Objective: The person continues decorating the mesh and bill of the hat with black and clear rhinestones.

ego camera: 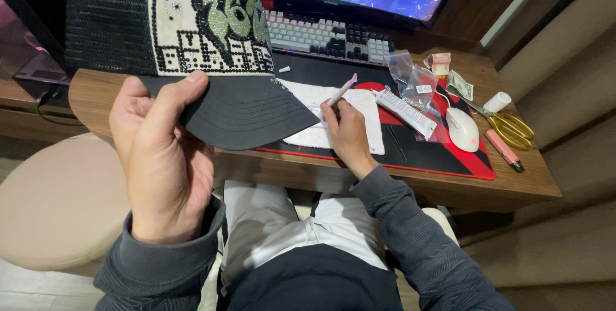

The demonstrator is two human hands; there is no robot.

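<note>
Left hand (163, 157) up close, gripping the black brim of a cap (186, 48), thumb on top, cap lifted over the desk's left end. Cap front panel mostly covered in green, black and clear stones; a few bare patches left, so decorating looks well along, not finished. Right hand (346, 134) pinching a pink-tipped pen tool (339, 93), tip over a white cloth (321, 118) near the desk's front edge. Glue tube (405, 113), mouse (462, 129), 2 small bags (414, 80), gold scissors (510, 128) toward the right edge. Keyboard (333, 36) along the back edge.
</note>
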